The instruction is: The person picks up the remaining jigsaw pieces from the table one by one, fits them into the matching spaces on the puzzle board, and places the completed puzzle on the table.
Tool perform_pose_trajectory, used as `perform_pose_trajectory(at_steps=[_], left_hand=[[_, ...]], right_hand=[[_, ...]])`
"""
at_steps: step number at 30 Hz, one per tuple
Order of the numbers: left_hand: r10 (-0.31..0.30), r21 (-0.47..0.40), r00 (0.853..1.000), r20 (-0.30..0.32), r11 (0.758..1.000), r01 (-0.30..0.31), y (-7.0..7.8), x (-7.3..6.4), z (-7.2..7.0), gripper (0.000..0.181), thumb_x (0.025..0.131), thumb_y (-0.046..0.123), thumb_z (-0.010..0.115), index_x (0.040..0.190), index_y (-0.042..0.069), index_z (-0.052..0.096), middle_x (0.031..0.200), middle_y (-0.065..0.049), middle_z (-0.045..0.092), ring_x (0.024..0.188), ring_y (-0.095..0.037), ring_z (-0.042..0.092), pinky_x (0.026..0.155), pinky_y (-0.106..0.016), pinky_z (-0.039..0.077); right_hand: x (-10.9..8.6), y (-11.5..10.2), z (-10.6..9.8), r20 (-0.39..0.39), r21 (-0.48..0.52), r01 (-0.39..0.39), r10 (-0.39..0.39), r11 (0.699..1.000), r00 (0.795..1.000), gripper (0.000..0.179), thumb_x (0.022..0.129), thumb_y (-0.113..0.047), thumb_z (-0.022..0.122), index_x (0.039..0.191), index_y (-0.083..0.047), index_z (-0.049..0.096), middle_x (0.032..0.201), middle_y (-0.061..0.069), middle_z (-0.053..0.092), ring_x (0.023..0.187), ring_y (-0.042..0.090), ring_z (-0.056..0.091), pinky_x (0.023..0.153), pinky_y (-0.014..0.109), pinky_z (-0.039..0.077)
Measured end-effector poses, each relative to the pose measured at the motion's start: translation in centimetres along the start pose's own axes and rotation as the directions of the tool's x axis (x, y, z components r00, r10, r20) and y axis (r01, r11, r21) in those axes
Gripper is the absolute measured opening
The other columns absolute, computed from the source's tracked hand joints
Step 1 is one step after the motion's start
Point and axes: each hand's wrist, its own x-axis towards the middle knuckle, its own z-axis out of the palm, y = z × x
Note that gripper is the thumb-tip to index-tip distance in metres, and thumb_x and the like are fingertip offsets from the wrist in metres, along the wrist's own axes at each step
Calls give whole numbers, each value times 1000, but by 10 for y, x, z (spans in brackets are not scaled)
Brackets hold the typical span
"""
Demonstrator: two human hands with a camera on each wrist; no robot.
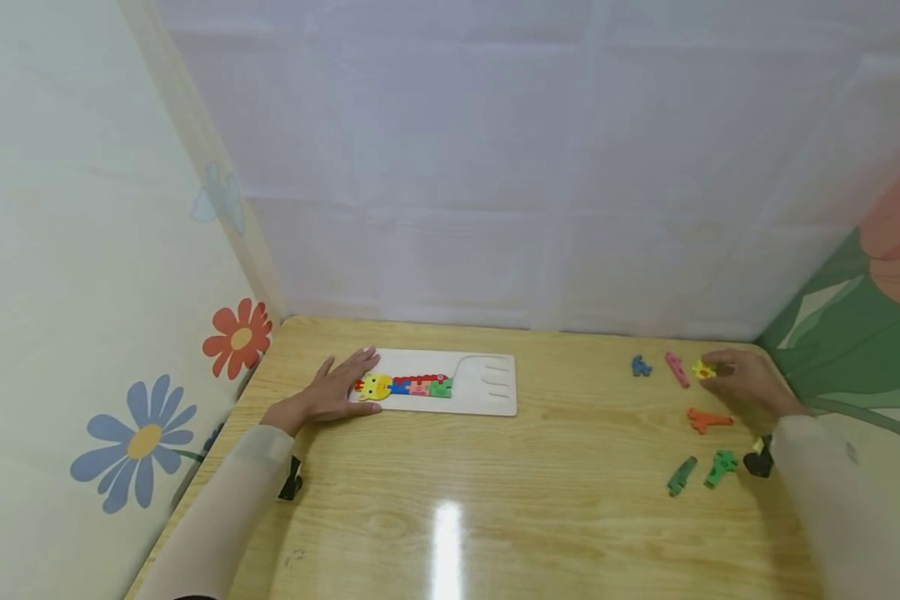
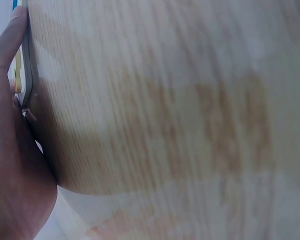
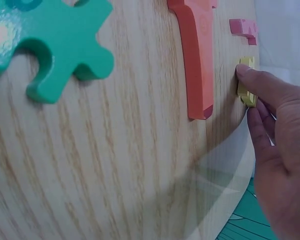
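Note:
My left hand (image 1: 337,389) lies spread on the left end of a white puzzle board (image 1: 487,405), its thumb along the near edge. In the board sit a yellow giraffe head piece (image 1: 376,387) and a row of blue, pink, red and green pieces; the right part shows bare recess outlines. Far to the right, my right hand (image 1: 746,379) pinches a yellow puzzle piece (image 3: 246,85) between thumb and fingers at the table surface. Just left of it lies a pink piece (image 1: 677,369). An orange piece (image 1: 708,420) lies nearer to me.
A blue piece (image 1: 641,366) lies left of the pink one. Two green pieces, one dark (image 1: 682,477) and one brighter (image 1: 722,468), lie toward the front right. White cloth (image 1: 450,208) hangs behind the wooden table (image 1: 555,500), and flower-printed sheets flank both sides.

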Motion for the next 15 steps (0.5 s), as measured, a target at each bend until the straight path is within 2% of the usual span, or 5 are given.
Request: perform_pose_trajectory(at_steps=[4, 8, 11, 15], left_hand=[[21, 10, 1000, -10, 1000, -21, -5, 2, 3, 107, 92, 72, 65, 170, 13, 22, 178, -12, 13, 164, -37, 8, 123, -73, -5], [31, -3, 999, -23, 1000, -31, -5, 2, 2, 107, 91, 71, 66, 169, 11, 24, 178, -14, 15, 164, -39, 9, 123, -74, -5], [24, -6, 999, -21, 1000, -24, -2, 2, 1, 107, 92, 69, 68, 169, 10, 24, 177, -15, 15, 163, -40, 10, 123, -74, -5], [-1, 3, 1000, -4, 1000, 1, 1, 1, -1, 105, 92, 65, 69, 169, 10, 23, 177, -15, 14, 163, -40, 9, 124, -72, -6]], right_hand=[[-1, 4, 0, -3, 3, -16, 16, 1000, 1000, 55, 97, -17, 79, 138, 15, 59, 140, 40, 57, 124, 59, 59, 91, 43, 60], [-1, 7, -1, -7, 1, -27, 27, 1000, 1000, 57, 95, -19, 81, 137, 14, 60, 139, 39, 59, 123, 58, 60, 82, 23, 56], [-3, 6, -2, -17, 9, -29, 29, 1000, 999, 58, 93, -20, 83, 136, 13, 61, 137, 39, 60, 122, 58, 61, 78, 16, 52], [-3, 4, -3, -27, 1, -32, 32, 999, 999, 59, 92, -21, 85, 134, 13, 63, 135, 38, 62, 121, 57, 62, 76, 15, 51]])
